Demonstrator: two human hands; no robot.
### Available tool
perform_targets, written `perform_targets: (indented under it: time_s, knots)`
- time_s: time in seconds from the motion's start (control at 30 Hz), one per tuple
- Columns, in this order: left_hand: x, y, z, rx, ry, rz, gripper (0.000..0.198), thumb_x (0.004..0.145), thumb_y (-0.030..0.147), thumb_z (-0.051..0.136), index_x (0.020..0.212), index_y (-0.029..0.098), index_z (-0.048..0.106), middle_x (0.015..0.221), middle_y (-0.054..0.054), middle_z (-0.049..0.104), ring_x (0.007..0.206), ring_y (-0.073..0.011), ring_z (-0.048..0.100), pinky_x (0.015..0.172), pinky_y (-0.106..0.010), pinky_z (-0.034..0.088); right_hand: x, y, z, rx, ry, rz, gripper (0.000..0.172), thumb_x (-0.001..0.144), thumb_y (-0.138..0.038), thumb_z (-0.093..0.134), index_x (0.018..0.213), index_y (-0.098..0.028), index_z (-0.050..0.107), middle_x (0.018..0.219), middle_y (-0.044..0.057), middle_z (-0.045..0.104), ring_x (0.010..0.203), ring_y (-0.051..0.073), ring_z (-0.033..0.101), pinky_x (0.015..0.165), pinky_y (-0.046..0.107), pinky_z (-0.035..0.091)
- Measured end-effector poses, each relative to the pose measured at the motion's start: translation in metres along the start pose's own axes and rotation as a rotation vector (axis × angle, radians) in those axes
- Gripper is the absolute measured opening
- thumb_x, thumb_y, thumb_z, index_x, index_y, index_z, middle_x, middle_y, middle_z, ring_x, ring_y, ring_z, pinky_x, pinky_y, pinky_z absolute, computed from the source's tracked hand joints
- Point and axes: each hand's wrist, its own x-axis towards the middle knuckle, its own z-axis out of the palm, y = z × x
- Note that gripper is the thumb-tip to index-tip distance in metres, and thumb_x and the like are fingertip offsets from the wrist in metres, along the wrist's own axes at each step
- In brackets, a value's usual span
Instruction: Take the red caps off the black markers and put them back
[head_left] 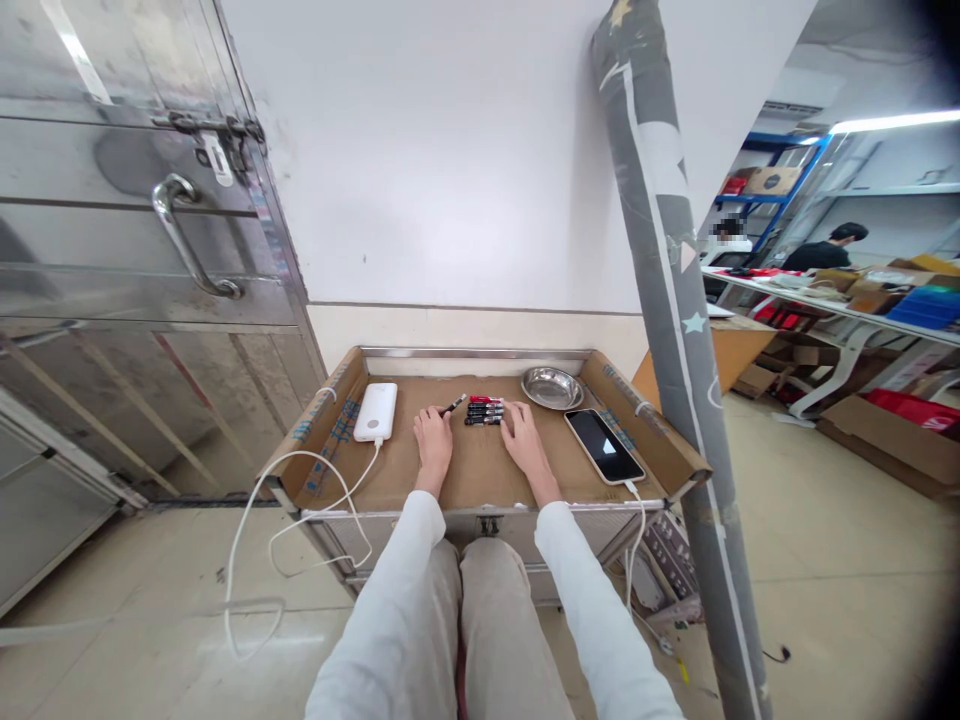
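Several markers [484,411], a red one at the far side and dark ones nearer, lie side by side on the cardboard-covered tabletop [480,470]. My left hand [433,440] is to their left, its fingers closed on a black marker [454,405] that points up and to the right. On the other side, my right hand [523,440] rests with its fingers apart and fingertips at the right ends of the row. Whether it presses on them is too small to tell; nothing shows in its grasp.
A white power bank [376,412] with a cable lies at the left, a phone [604,447] at the right. Behind the phone is a round metal dish [552,388]. Cardboard sides edge the table. A tall grey roll [675,300] leans at the right; two people sit beyond.
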Motion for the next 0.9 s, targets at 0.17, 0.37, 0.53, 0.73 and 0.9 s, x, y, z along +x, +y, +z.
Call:
perform_targets:
  time_s: [0.17,0.37,0.53,0.73,0.9]
  knots:
    - [-0.003,0.001,-0.003,-0.332,-0.209,0.307,0.015,0.094,0.024,0.042,0.101,0.019,0.055,0.100,-0.008,0.057,0.095,-0.0194,0.057,0.088,-0.037,0.048,0.000,-0.005,-0.002,0.094,-0.054,-0.033,0.041,0.090,-0.024,0.044,0.131,-0.023,0.047,0.119,0.011,0.054,0.105,0.020,0.057,0.097,0.036,0.045]
    - [-0.003,0.012,-0.007,-0.524,-0.173,0.344,0.019,0.093,0.029,0.048,0.109,0.021,0.053,0.103,-0.006,0.061,0.094,-0.0148,0.061,0.085,-0.030,0.051,-0.001,0.002,0.003,0.127,-0.075,-0.018,0.027,0.090,-0.024,0.044,0.111,-0.020,0.061,0.101,0.008,0.064,0.083,0.018,0.062,0.080,0.031,0.051]
    - [-0.004,0.018,-0.011,-0.638,-0.103,0.274,0.026,0.088,0.036,0.056,0.108,0.020,0.054,0.099,-0.005,0.063,0.089,-0.0145,0.064,0.082,-0.031,0.055,0.000,0.006,0.007,0.166,-0.115,-0.040,0.026,0.088,-0.024,0.049,0.109,-0.020,0.064,0.106,0.009,0.068,0.094,0.020,0.065,0.086,0.034,0.050]
    - [-0.005,0.021,-0.018,-0.650,-0.072,0.232,0.025,0.090,0.038,0.054,0.107,0.020,0.055,0.099,-0.006,0.063,0.090,-0.0153,0.064,0.082,-0.033,0.056,0.001,0.005,0.007,0.202,-0.120,0.046,0.030,0.082,-0.021,0.055,0.110,-0.023,0.066,0.100,0.006,0.072,0.083,0.019,0.068,0.083,0.034,0.053]
    - [-0.006,0.020,-0.022,-0.660,-0.041,0.214,0.022,0.091,0.037,0.052,0.104,0.020,0.055,0.098,-0.006,0.062,0.089,-0.0151,0.064,0.082,-0.032,0.055,0.001,0.005,0.006,0.220,-0.130,0.051,0.023,0.083,-0.024,0.057,0.102,-0.023,0.068,0.096,0.004,0.073,0.084,0.020,0.069,0.083,0.033,0.053]
